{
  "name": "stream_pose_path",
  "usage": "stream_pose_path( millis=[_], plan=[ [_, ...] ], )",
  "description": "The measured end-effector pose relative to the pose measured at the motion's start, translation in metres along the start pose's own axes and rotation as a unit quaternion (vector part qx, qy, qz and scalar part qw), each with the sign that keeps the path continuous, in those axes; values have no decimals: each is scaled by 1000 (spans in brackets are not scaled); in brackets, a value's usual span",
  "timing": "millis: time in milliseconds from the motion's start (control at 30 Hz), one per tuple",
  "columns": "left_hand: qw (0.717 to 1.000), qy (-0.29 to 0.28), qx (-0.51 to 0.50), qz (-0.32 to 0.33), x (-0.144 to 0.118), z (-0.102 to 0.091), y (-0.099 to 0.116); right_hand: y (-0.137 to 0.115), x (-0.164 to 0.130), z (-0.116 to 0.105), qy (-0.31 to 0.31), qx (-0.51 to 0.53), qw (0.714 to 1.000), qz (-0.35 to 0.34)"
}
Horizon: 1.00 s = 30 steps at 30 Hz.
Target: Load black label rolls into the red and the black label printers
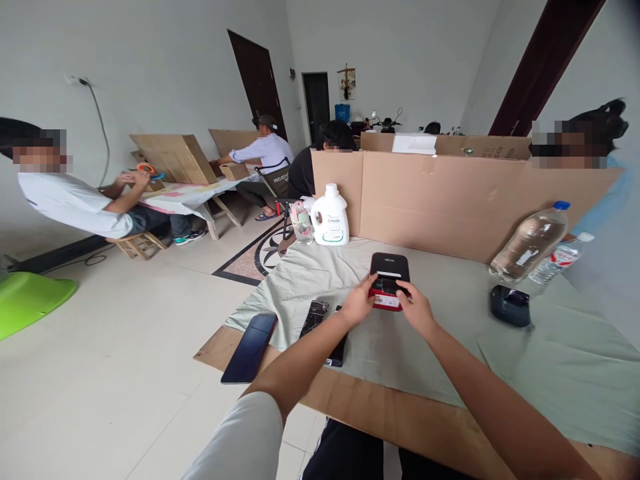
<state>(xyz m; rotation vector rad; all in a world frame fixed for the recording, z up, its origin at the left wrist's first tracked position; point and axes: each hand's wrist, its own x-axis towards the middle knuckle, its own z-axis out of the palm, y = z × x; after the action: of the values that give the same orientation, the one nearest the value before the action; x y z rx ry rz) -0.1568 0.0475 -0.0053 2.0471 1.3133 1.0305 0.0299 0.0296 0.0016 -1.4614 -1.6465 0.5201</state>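
Gripping red-and-black device (389, 283) at frame centre w/ both hands, L hand (358, 305) & R hand (416, 309) fingers curling round its near end, atop green cloth (450, 333).

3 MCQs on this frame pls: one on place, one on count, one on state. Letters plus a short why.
1. Where does the white jug stand?
A. by the cardboard wall
B. on the floor
C. on the green stool

2. How many clear plastic bottles lie at the table's right?
A. none
B. two
C. five

3. How do the hands meet the black and red device?
A. both touch it
B. only one touches it
C. neither touches it

Key: 1 A, it stands against the cardboard wall. 2 B, a large bottle and a smaller bottle. 3 A, left hand and right hand grip its near end.
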Motion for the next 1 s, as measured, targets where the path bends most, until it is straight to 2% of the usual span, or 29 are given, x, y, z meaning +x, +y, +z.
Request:
stream_pose_path(
  millis=[133, 200, 300, 433, 533, 600, 633, 700, 733, 833, 900, 967, 1000],
  plan=[
    [999, 23, 30, -40, 47, -44, -47, -14, 71, 63, -43, -2, 999, 2],
    [996, 29, 51, -64, 60, -60, -68, -19, 94, 91, -55, -5, 998, 8],
    [992, 25, 79, -99, 69, -73, -93, -23, 112, 121, -73, -17, 997, 11],
    [990, 32, 77, -116, 68, -74, -109, -25, 110, 135, -89, -42, 995, -6],
    [980, 55, 82, -175, 61, -63, -102, -18, 98, 127, -102, -72, 992, -30],
    [955, 114, 140, -236, 51, -49, -88, -5, 90, 109, -107, -112, 988, -28],
    [941, 145, 181, -245, 44, -39, -79, 4, 87, 95, -105, -137, 985, -18],
    [935, 158, 252, -193, 23, -16, -57, 27, 81, 57, -84, -193, 978, 15],
    [943, 132, 272, -140, 10, -3, -43, 40, 79, 34, -67, -218, 973, 36],
    [961, -34, 274, 12, -30, 41, -2, 80, 73, -46, 9, -283, 952, 114],
    [955, -141, 254, 65, -52, 70, 24, 107, 69, -98, 69, -328, 926, 172],
    [945, -212, 232, 93, -68, 94, 44, 131, 65, -139, 115, -347, 904, 220],
    [940, -239, 220, 107, -74, 104, 52, 141, 63, -154, 146, -357, 883, 268]
  ],
)
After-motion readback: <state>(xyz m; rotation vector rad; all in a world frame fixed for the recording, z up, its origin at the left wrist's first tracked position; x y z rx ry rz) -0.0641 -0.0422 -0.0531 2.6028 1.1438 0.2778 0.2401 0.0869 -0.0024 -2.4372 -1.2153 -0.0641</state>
